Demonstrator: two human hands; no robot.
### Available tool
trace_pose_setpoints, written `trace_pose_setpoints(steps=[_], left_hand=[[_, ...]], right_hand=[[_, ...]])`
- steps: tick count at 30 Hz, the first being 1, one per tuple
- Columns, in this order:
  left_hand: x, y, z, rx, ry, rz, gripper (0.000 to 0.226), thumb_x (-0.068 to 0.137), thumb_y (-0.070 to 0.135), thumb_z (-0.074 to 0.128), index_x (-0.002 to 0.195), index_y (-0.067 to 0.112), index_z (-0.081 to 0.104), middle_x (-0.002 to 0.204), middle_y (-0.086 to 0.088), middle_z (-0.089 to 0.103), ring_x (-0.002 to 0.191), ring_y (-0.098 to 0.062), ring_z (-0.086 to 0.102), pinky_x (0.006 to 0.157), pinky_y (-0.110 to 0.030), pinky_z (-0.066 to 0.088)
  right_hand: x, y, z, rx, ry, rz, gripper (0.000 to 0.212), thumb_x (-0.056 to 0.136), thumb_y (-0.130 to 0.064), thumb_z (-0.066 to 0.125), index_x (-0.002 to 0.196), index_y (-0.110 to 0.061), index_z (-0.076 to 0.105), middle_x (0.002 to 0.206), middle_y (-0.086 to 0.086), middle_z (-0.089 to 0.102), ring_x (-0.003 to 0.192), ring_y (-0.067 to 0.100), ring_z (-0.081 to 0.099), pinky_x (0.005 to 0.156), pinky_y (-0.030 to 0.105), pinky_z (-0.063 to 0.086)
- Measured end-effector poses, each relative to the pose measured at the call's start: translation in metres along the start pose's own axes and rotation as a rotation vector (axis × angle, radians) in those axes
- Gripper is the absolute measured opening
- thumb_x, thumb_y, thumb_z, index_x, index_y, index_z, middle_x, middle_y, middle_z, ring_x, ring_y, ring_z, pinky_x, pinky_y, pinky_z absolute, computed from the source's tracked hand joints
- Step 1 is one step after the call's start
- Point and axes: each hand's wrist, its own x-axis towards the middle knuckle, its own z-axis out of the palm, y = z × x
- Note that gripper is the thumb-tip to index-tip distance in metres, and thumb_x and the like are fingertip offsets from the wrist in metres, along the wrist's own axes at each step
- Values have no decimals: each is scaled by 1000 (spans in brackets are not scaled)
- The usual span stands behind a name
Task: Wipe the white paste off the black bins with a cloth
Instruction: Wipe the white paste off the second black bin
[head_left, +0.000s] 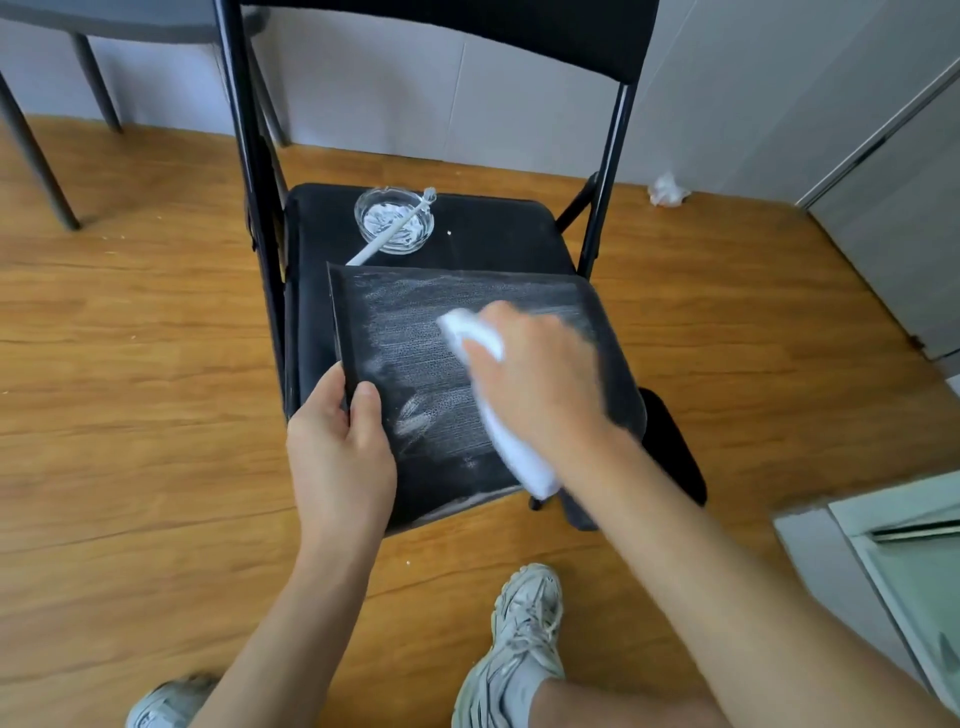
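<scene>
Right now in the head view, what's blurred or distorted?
Head view: the right hand and the white cloth are smeared by motion; the left hand gripping the black bin is sharp; the glass dish is crisp; wide-angle bending curves the chair frame and floor lines; lighting soft, no hard glare.

Black chair seat (498, 234) bears glass dish (393, 220), black bin (415, 374)

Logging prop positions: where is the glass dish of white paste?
In the head view, the round glass dish sits at the back left of the black chair seat, just beyond the black bin.
</scene>
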Motion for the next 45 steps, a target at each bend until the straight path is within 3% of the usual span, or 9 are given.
trace_pose_setpoints(steps=[2,8,12,19,23,26,31,35,45], left_hand=[[-2,0,-1,-18,1,-10,26,100,7,42,80,-9,45,63,-11,39,55,-15,27,46,-24,22],[2,2,0,-21,1,-17,25,101,11,42,83,-3,53,67,-15,46,65,-18,38,56,-29,33],[-1,0,-3,10,10,-63,33,102,10,43,69,16,43,64,-4,38,56,-8,31,47,-18,28],[-1,-4,0,-7,40,-61,27,102,12,45,75,15,51,74,-5,44,66,-12,37,57,-26,33],[-2,-9,0,3,20,-99,25,102,16,46,117,7,63,76,-10,55,66,-11,47,59,-19,42],[0,-3,1,-34,7,-58,20,102,15,45,109,16,64,79,-7,55,73,-16,50,67,-36,46],[0,-4,-1,-36,22,-61,22,101,14,46,111,7,65,78,-12,58,73,-16,51,65,-31,44],[1,-4,-4,-19,9,-29,18,101,10,47,91,13,62,75,-17,64,65,-14,52,56,-16,41],[2,-3,2,-18,16,-14,23,100,11,45,87,-1,60,78,-30,58,63,-21,48,58,-29,39]], right_hand=[[-2,-10,4,-2,4,-130,20,96,-33,42,100,-25,60,78,-5,60,72,25,55,58,33,33],[28,36,-6,-124,71,87,15,95,-27,45,86,-18,53,68,-3,50,62,23,49,54,30,37],[-22,5,-5,-15,-70,-148,14,96,-28,42,94,-25,56,76,-4,57,68,26,53,56,33,32],[7,18,-4,-113,18,-49,10,95,-27,45,98,-24,54,83,0,60,74,29,56,58,33,30],[-48,10,-7,145,-28,-216,17,95,-30,49,108,-39,44,85,-5,65,70,26,58,57,33,42],[3,38,1,-28,96,-72,18,99,-39,38,107,-33,53,79,-5,62,65,23,55,51,29,30],[26,64,-1,-33,92,137,28,99,-39,38,107,-23,59,79,1,60,67,27,49,58,32,32],[-34,54,-6,-3,88,-34,18,97,-32,47,113,-36,55,84,-2,63,67,32,53,57,31,31],[36,68,-4,-48,121,253,26,97,-31,43,111,-14,56,95,14,65,81,33,55,65,34,34]])
